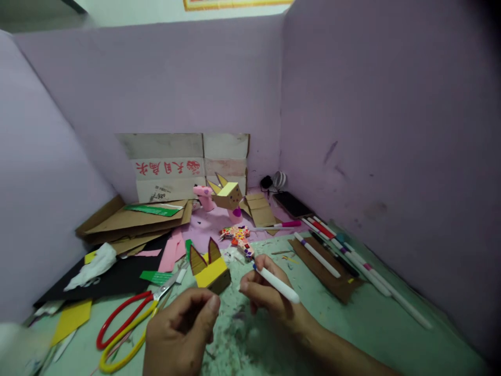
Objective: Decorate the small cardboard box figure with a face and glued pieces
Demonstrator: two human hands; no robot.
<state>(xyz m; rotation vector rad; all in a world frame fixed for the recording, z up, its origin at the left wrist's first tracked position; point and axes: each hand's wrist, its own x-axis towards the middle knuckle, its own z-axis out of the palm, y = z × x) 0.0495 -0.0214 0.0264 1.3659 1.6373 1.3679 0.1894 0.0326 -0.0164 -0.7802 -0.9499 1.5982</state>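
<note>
My right hand (274, 292) grips a white felt-tip pen (278, 284) with a blue end, pointed up and away from me. Thumb and fingers of my left hand (182, 331) are pressed together in the foreground; anything between them is hidden. Just beyond my hands sits a small cardboard box head (213, 274) with a yellow top and two pointed ears edged in dark red. Behind the pen lies a paper figure (238, 237) covered in colourful spots. A second eared box head (227, 196) stands farther back, on a pink base.
Red and yellow scissors (129, 324) lie left of my left hand. Cardboard pieces (136, 222), green strips and a crumpled white tissue (94, 266) cover the left side. Several pens (352, 256) and a phone (291, 203) line the right wall. Purple panels (352, 130) enclose the table.
</note>
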